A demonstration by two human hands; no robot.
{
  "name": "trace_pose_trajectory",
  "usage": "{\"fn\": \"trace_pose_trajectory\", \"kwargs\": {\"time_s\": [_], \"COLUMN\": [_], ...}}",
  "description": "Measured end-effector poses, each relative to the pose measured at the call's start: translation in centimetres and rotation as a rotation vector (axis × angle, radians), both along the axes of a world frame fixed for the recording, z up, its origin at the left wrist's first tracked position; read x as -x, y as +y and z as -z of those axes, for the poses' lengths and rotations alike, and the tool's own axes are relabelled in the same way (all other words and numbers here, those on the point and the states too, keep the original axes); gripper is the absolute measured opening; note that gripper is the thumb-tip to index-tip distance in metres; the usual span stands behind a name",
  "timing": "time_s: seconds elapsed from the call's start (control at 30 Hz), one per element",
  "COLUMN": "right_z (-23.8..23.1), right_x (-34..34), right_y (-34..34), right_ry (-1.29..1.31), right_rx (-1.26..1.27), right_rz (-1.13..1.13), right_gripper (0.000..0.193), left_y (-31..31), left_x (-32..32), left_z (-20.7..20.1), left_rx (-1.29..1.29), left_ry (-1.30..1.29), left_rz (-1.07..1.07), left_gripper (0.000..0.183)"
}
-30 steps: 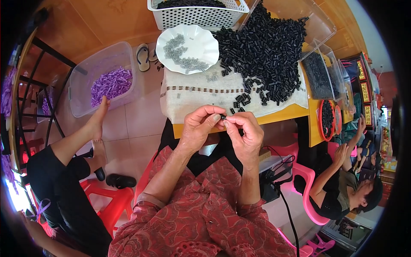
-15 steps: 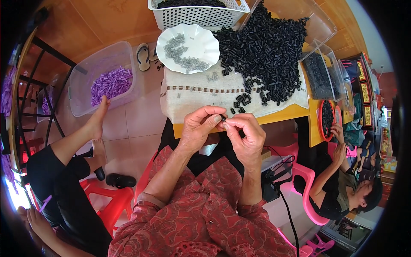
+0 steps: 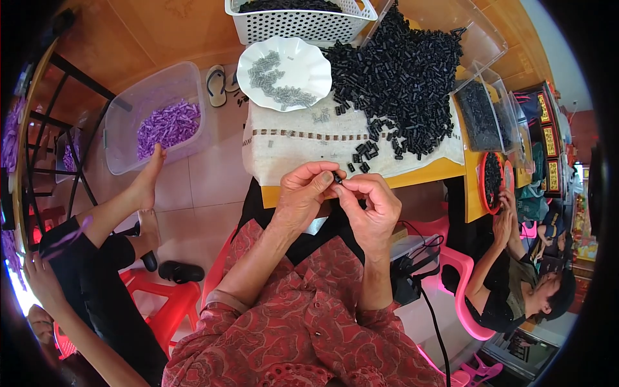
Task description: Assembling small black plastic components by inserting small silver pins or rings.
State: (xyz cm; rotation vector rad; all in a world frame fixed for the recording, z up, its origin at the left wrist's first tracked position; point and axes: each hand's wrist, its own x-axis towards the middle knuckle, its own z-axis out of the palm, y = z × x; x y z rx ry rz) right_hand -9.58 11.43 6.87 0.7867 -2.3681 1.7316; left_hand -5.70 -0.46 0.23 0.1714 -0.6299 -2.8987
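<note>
My left hand (image 3: 304,193) is closed, pinching a small black cylindrical part (image 3: 338,176) between thumb and forefinger, just off the table's front edge. From the other side my right hand (image 3: 372,208) meets it, thumb and forefinger pinched at the part's lower end. Whether those right fingertips hold a second, smaller piece is too small to tell. Beyond the hands lies a big heap of like black parts (image 3: 403,84) on a cream cloth (image 3: 284,158), a few of them loose near its front. A scalloped white plate (image 3: 309,61) holds small clear pieces (image 3: 287,95).
A white perforated basket (image 3: 300,26) of black parts stands behind the plate. Clear plastic boxes (image 3: 483,116) are at the right. A co-worker (image 3: 509,258) sits right, hands by a red tray (image 3: 485,184). On the left are another person's leg (image 3: 138,184) and a bin (image 3: 116,138) of purple pieces.
My hands stay almost in place, still pinched together at the black part. The person at left has shifted their arms, with a purple strip; the co-worker at right has lowered their hands slightly.
</note>
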Motion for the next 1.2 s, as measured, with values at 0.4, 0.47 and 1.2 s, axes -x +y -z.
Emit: {"fn": "trace_pose_trajectory", "kwargs": {"time_s": [0.4,0.47,1.2], "right_z": [-0.2,-0.4,-0.6], "right_x": [-0.3,-0.4,-0.7], "right_y": [-0.1,-0.2,-0.4], "right_ry": [-0.021,-0.014,-0.147], "right_rx": [-0.001,-0.038,0.12], "right_rz": [-0.023,-0.014,-0.029], "right_gripper": [0.013,0.012,0.014], "left_y": [0.0,-0.2,-0.1], "left_x": [-0.1,-0.2,-0.4], "left_z": [-0.3,-0.2,-0.5], "left_rx": [0.255,0.264,0.02], "left_ry": [-0.018,-0.003,0.058], "left_rz": [-0.11,-0.109,-0.017], "left_gripper": [0.015,0.015,0.019]}}
